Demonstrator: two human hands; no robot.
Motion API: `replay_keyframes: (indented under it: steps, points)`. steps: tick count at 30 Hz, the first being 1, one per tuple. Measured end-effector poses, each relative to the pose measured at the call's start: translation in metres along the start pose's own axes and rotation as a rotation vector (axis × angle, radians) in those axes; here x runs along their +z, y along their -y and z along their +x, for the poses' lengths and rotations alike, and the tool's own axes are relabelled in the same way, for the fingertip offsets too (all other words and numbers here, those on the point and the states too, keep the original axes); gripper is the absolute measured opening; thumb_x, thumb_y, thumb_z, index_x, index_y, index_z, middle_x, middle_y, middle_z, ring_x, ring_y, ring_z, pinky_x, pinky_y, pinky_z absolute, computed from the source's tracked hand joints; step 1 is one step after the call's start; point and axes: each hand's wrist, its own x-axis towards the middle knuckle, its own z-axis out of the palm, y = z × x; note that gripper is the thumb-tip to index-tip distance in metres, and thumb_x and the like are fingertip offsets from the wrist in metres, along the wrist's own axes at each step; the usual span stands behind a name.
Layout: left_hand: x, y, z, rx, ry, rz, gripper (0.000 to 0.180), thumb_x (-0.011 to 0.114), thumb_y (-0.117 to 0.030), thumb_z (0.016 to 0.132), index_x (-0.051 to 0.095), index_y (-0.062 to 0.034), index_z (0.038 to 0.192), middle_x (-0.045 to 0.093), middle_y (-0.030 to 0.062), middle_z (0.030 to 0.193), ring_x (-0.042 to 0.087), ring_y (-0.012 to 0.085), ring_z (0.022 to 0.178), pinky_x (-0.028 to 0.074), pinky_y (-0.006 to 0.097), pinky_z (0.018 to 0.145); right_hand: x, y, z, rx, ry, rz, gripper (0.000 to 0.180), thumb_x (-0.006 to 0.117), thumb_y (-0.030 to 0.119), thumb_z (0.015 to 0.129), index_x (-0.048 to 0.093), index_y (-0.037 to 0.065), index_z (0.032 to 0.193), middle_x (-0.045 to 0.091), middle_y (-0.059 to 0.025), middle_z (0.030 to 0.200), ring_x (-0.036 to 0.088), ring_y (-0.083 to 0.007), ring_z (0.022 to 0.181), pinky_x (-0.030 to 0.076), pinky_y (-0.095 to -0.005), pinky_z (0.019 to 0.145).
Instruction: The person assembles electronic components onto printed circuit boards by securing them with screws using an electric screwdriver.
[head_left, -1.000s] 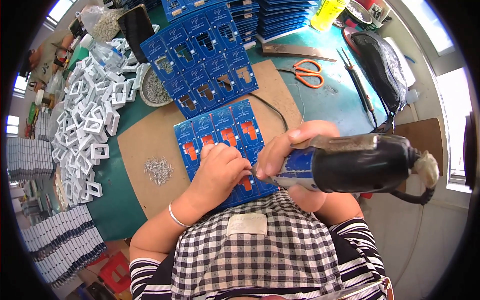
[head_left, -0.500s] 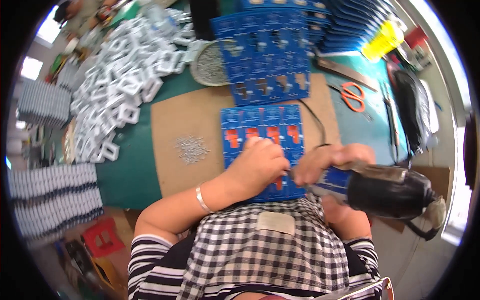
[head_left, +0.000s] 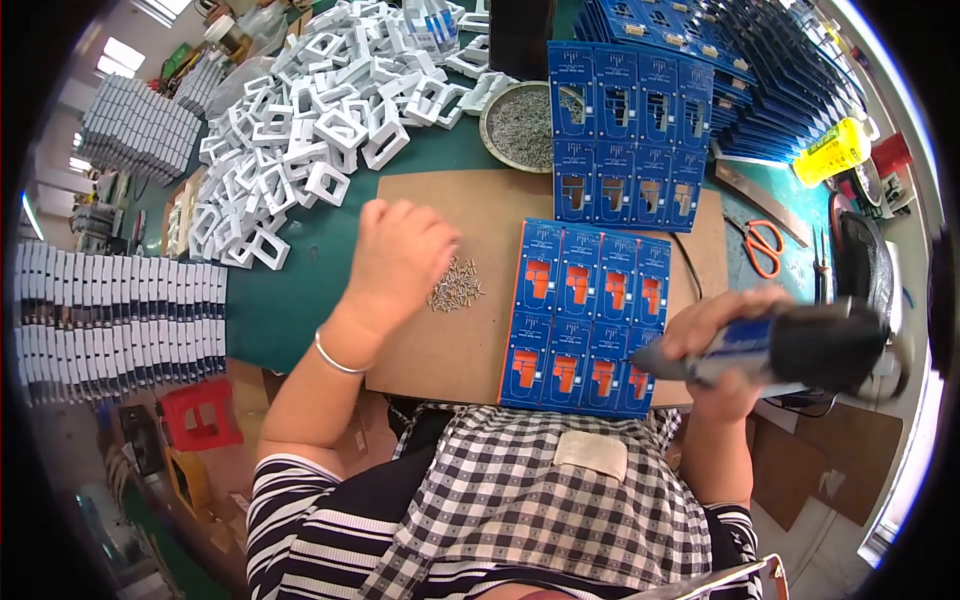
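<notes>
My right hand (head_left: 700, 335) is wrapped round an electric screwdriver (head_left: 825, 345) with a black rear body and a grey nose. Its tip points left, at the lower right of a blue circuit board panel (head_left: 588, 318) with rows of cutouts, where orange shows through. My left hand (head_left: 398, 262), a bracelet on its wrist, hovers beside a small pile of screws (head_left: 458, 288). Its fingers are curled, with the tips over the pile's upper edge; whatever they pinch is hidden. The panel and the screws lie on a brown board (head_left: 430, 355).
A heap of white plastic frames (head_left: 330, 125) covers the back left. Behind the panel stand a round dish of screws (head_left: 520, 125) and another blue panel (head_left: 630, 140). Orange-handled scissors (head_left: 765, 248), a yellow bottle (head_left: 832, 152) and a metal bar (head_left: 760, 200) lie right. Stacked white pieces (head_left: 120, 320) stand left.
My left hand has left the panel and moved left to the screw pile. The screwdriver stays in my right hand, its tip by the panel. The whole view has shifted.
</notes>
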Motion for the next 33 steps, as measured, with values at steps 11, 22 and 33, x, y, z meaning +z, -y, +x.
replay_keyframes:
  steps: [11, 22, 33]
  points:
    - [0.009, 0.025, -0.002, 0.223, 0.126, 0.228, 0.009, 0.068, -0.011, 0.070, 0.064, -0.0154, 0.077, 0.054, -0.0002, 0.072, 0.054, 0.0192, 0.075, 0.038, 0.036, 0.079, -0.024, 0.015, -0.008, -0.039, -0.170, 0.108, 0.061, 0.071, 0.031, 0.081, 0.036, 0.006, 0.125, 0.056, -0.0100, 0.077, 0.059, -0.0241, 0.065, 0.051, -0.0386, 0.062]
    - [0.010, -0.025, 0.014, 0.092, 0.077, -0.199, 0.018, 0.066, -0.001, 0.069, 0.056, -0.0101, 0.080, 0.059, 0.0056, 0.078, 0.058, 0.0246, 0.075, 0.040, 0.039, 0.078, -0.034, 0.043, -0.017, -0.085, -0.146, 0.151, 0.062, 0.074, 0.021, 0.081, 0.035, 0.006, 0.126, 0.061, -0.0138, 0.083, 0.065, -0.0262, 0.076, 0.055, -0.0386, 0.072]
    - [0.028, -0.152, 0.047, 0.340, 0.207, -0.790, 0.019, 0.072, 0.001, 0.071, 0.067, -0.0091, 0.087, 0.066, 0.0042, 0.083, 0.061, 0.0225, 0.078, 0.043, 0.035, 0.077, -0.043, 0.053, -0.028, -0.148, -0.206, 0.150, 0.059, 0.071, 0.015, 0.082, 0.033, 0.004, 0.126, 0.060, -0.0156, 0.084, 0.065, -0.0274, 0.080, 0.055, -0.0401, 0.075]
